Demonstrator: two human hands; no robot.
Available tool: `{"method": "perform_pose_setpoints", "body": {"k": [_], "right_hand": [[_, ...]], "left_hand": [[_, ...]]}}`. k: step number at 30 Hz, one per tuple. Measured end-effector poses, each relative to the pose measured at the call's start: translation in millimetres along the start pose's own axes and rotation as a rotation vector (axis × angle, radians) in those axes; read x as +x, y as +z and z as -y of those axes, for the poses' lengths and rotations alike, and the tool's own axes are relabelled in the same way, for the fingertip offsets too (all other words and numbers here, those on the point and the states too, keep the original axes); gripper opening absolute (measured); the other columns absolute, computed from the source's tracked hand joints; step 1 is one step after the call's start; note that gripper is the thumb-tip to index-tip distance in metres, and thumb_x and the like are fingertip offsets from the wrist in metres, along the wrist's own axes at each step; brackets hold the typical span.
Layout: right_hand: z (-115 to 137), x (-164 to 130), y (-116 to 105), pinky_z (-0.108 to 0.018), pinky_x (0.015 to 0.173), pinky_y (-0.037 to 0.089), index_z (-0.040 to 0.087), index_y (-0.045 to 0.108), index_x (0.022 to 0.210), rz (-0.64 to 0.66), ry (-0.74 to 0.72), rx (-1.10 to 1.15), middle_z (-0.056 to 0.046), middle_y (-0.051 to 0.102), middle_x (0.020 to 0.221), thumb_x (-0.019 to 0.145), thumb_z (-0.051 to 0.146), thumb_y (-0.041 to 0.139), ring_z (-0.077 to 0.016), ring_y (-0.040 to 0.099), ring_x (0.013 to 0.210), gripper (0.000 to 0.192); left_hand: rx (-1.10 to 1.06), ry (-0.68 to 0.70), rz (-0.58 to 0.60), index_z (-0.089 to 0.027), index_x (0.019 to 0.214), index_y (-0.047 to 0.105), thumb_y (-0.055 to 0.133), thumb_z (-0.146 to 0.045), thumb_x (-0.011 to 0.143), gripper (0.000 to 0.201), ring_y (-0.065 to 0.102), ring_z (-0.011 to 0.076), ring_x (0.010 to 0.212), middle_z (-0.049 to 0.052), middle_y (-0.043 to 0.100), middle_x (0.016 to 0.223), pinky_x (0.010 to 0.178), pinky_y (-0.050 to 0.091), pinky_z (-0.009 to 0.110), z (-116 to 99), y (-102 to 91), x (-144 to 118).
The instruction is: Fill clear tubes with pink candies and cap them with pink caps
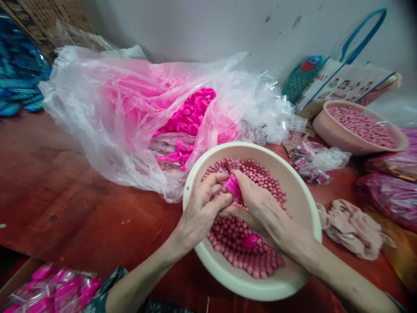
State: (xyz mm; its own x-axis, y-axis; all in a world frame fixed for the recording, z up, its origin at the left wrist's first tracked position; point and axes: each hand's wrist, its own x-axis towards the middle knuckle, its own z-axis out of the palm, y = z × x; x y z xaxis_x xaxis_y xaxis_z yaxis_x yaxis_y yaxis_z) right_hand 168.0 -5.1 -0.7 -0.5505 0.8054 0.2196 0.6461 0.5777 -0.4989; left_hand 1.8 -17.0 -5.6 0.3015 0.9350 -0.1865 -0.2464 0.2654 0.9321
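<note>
Both hands meet over a pale cream basin filled with small round dusty-pink beads. The fingers of my left hand are closed around a small bright pink plastic cap-like piece, which seems to have a clear part partly hidden by the fingers. My right hand grips the same piece from the other side, its thumb tucked below. A rounded magenta piece lies on the beads under my right hand.
Behind the basin, a big clear plastic bag spills bright pink plastic parts. Clear plastic pieces lie beside it. At right are a second basin of pink beads and a crumpled cloth. Packed pink items sit lower left.
</note>
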Motion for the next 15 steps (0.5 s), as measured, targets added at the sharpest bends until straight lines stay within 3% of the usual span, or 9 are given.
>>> {"method": "perform_pose_setpoints", "body": {"k": [3, 6, 10, 15], "right_hand": [[5.4, 2.4, -2.0, -0.040, 0.086, 0.049, 0.012, 0.028, 0.135, 0.017, -0.119, -0.142, -0.019, 0.056, 0.118, 0.090, 0.039, 0.048, -0.0301, 0.054, 0.112, 0.056], [16.8, 8.4, -3.7, -0.036, 0.069, 0.051, 0.013, 0.041, 0.120, 0.002, -0.090, -0.188, -0.015, 0.061, 0.099, 0.089, 0.045, 0.046, -0.0274, 0.062, 0.086, 0.045], [19.2, 13.1, 8.2, -0.031, 0.049, 0.044, 0.013, 0.049, 0.094, -0.022, -0.041, -0.270, -0.009, 0.057, 0.074, 0.090, 0.049, 0.040, -0.0203, 0.055, 0.056, 0.038], [9.4, 20.2, 24.9, -0.031, 0.040, 0.036, 0.011, 0.048, 0.087, -0.042, -0.067, -0.292, -0.007, 0.053, 0.066, 0.085, 0.056, 0.041, -0.0180, 0.047, 0.045, 0.046]], "left_hand": [[0.038, 0.004, -0.037, -0.024, 0.119, 0.046, 0.052, -0.024, 0.089, 0.030, 0.059, 0.0136, 0.087, 0.004, 0.062, 0.099, 0.075, 0.047, 0.023, -1.5, 0.4, -1.7], [0.117, 0.006, -0.080, -0.025, 0.119, 0.047, 0.051, -0.023, 0.088, 0.030, 0.058, 0.0142, 0.091, 0.004, 0.060, 0.107, 0.079, 0.047, 0.024, -4.9, 0.9, -3.6], [0.168, 0.015, -0.083, -0.024, 0.119, 0.047, 0.049, -0.022, 0.089, 0.030, 0.057, 0.0158, 0.094, 0.005, 0.058, 0.114, 0.083, 0.047, 0.027, -4.4, 1.7, -4.9], [0.263, 0.007, -0.108, -0.027, 0.124, 0.046, 0.044, -0.023, 0.091, 0.034, 0.056, 0.0132, 0.082, 0.003, 0.061, 0.103, 0.077, 0.047, 0.027, -0.9, 1.5, -6.3]]}}
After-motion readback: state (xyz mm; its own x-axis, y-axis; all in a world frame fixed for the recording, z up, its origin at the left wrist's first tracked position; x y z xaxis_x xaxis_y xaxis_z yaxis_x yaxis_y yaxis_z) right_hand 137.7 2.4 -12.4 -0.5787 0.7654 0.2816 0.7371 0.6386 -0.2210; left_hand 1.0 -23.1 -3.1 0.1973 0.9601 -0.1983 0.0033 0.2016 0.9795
